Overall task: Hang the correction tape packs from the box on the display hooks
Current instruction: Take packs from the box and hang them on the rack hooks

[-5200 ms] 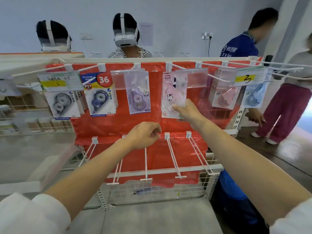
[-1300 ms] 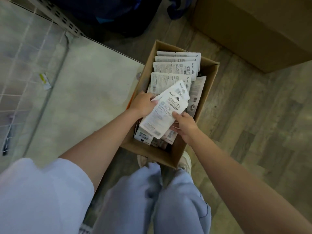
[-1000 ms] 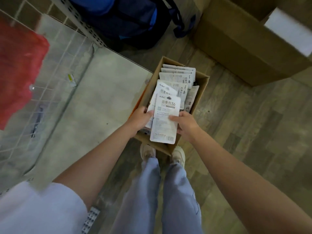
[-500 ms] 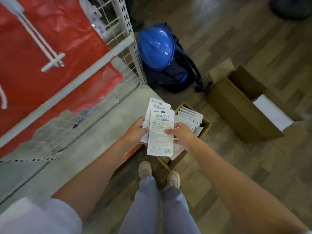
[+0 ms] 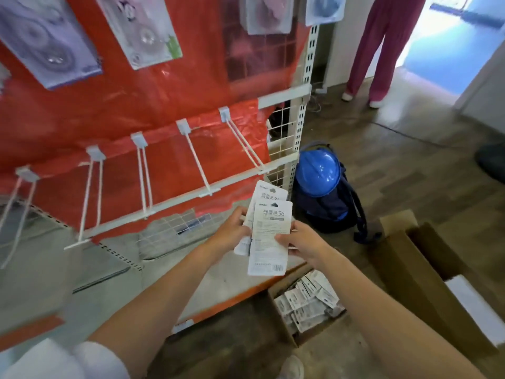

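Both hands have packs right now: left hand (image 5: 232, 228) grips a small stack (image 5: 263, 198), right hand (image 5: 300, 240) pinches the front pack (image 5: 269, 239) by its edge. They're held just below the lower row of hooks (image 5: 196, 160), which are bare. The box (image 5: 284, 330) with more packs sits on the floor under the hands, blue helmet (image 5: 317, 170) beside it.

Head view, downward, near display hooks (image 5: 202, 170)
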The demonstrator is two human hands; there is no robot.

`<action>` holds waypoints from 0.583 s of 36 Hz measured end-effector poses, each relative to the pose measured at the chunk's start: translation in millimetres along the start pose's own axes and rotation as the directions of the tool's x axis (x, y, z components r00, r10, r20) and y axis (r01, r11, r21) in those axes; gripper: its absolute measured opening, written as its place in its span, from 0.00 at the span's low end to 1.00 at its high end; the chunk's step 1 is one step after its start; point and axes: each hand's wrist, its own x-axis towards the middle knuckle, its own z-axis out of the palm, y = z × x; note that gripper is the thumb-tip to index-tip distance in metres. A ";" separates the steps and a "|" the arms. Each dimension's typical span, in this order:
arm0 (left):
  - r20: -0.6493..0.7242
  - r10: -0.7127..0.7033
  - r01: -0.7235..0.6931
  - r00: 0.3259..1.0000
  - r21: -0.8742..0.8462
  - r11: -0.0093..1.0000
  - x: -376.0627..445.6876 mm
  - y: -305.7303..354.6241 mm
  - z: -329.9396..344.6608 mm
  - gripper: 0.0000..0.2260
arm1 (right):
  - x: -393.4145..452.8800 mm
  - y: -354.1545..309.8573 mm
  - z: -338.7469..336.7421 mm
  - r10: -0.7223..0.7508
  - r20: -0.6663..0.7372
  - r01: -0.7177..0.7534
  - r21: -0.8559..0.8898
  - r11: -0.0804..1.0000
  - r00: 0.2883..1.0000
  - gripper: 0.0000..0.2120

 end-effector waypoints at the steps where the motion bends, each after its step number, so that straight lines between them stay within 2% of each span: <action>1: -0.006 0.015 -0.015 1.000 0.001 1.000 -8.0 3.0 -8.2 0.16 | -5.5 -5.5 7.6 -0.019 0.009 0.019 -0.001 1.000 1.000 0.14; 6: -0.001 0.070 -0.070 0.998 -0.034 0.997 -42.1 6.2 -45.3 0.16 | -34.7 -27.7 42.7 -0.093 0.059 0.095 -0.040 0.995 0.994 0.12; 12: 0.022 0.124 -0.121 0.992 -0.114 0.986 -76.6 9.0 -80.6 0.19 | -68.9 -53.7 79.7 -0.179 0.100 0.190 -0.108 0.976 0.979 0.13; 17: -0.033 0.180 -0.183 0.983 -0.091 0.979 -100.0 14.6 -108.8 0.15 | -87.8 -72.8 106.5 -0.248 0.097 0.260 -0.151 0.954 0.964 0.12; 21: -0.081 0.207 -0.218 0.975 -0.182 0.959 -115.6 16.7 -130.2 0.15 | -100.1 -87.7 126.1 -0.290 0.070 0.297 -0.150 0.943 0.954 0.14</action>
